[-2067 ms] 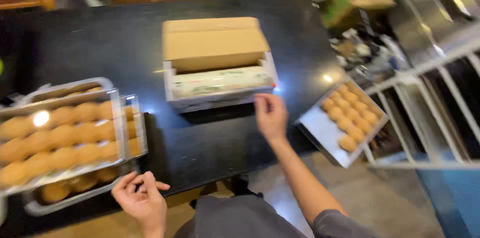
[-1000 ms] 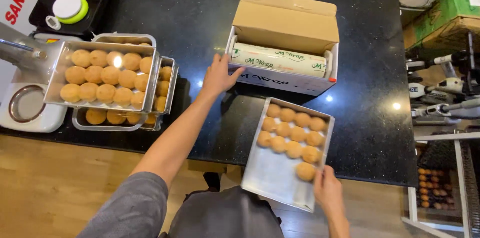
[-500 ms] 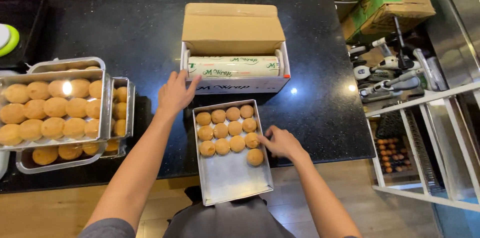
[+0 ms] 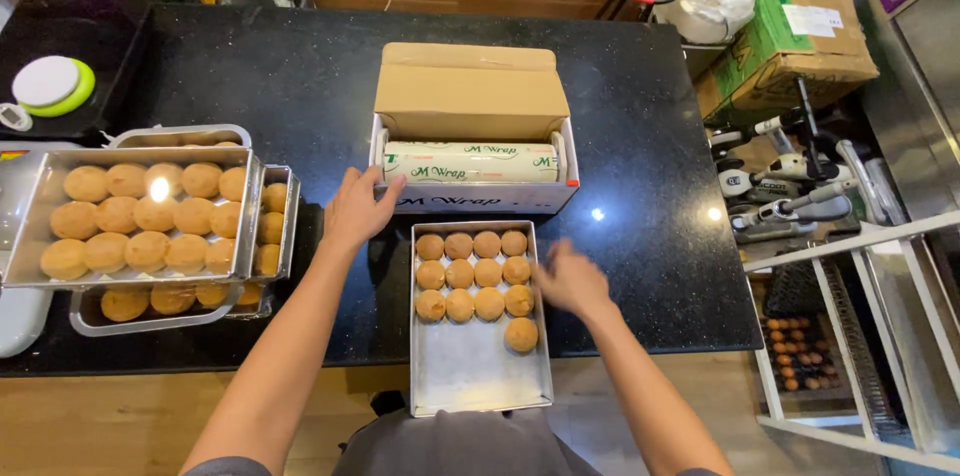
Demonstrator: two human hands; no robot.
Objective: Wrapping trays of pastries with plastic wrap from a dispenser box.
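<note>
- Left hand (image 4: 358,208): laid palm-down, fingers spread, against the front left corner of the cling-film dispenser box (image 4: 476,198); it grasps nothing and appears only to steady the box.
- Right hand (image 4: 572,279): motion-blurred at the right rim of the metal baking tray (image 4: 478,368); the fingers look loosely open beside the rim, but whether they pinch it cannot be told.
- Baking tray: lies lengthwise on the black countertop (image 4: 300,86), its far end just beside the box front and its near end overhanging the counter edge toward the person's body.
- Round buns (image 4: 473,274): three full rows fill the far half of the tray, with one bun alone (image 4: 520,334) below them; the near half is bare metal.
- Roll of cling film (image 4: 472,162): rests inside the open box, the brown flap (image 4: 468,94) folded back behind it.
- Stacked trays of buns (image 4: 150,221): stand well apart, at the left of the counter.
- Risk, tray: the overhanging near end could tip or slide off if the right hand pushes or lifts the rim unevenly; the buns would then roll toward the empty half.
- Risk, box: it is light and held at one corner only, so a pull on the film could drag it onto the nearest row of buns.
- Risk, film: drawn out one-handed, it could cling to itself or tear crookedly.
</note>
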